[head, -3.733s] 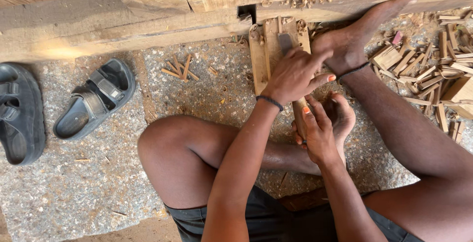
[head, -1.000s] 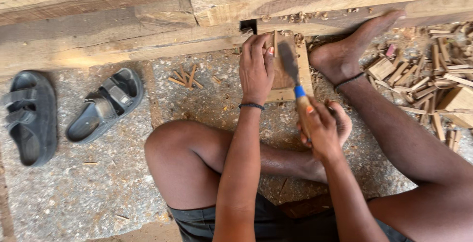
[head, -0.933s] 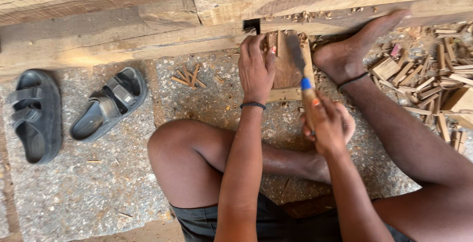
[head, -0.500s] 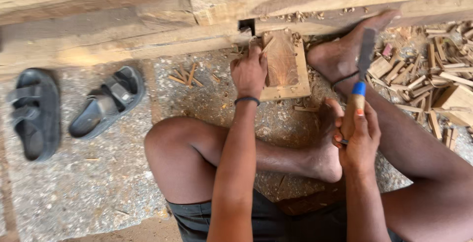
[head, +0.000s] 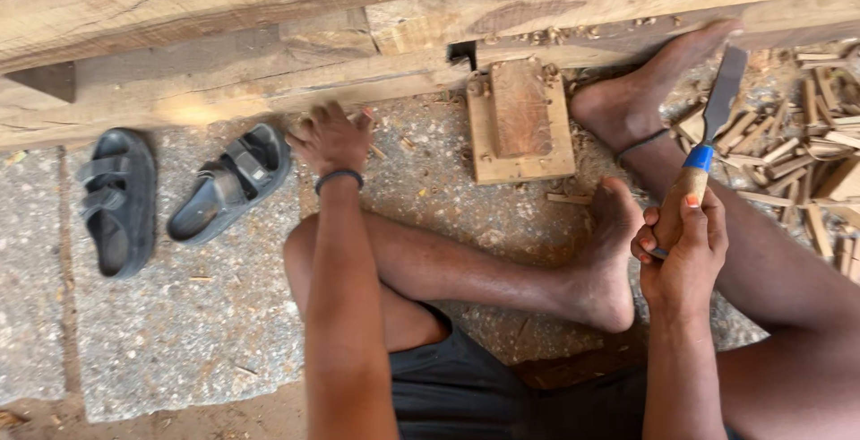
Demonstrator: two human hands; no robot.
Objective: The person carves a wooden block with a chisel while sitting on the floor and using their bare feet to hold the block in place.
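I sit on the ground with my legs bent in front of me. My right hand (head: 683, 252) grips the wooden handle of a chisel (head: 708, 144) with a blue collar, blade pointing up and away, over my right leg. My left hand (head: 331, 138) reaches out to the left, fingers spread low over small wood chips on the stone floor beside the timber beam; it seems to hold nothing. A flat wooden block (head: 520, 119) with a recess cut in it lies between my feet, against the beam.
A long timber beam (head: 269, 37) runs across the top. Two dark sandals (head: 170, 194) lie on the stone floor at left. A heap of wood offcuts (head: 806, 153) lies at right. My left foot (head: 609, 261) and right foot (head: 645, 90) flank the block.
My left hand left the wooden block and moved left to the chips by the beam. My right hand carried the chisel off the block to the right.
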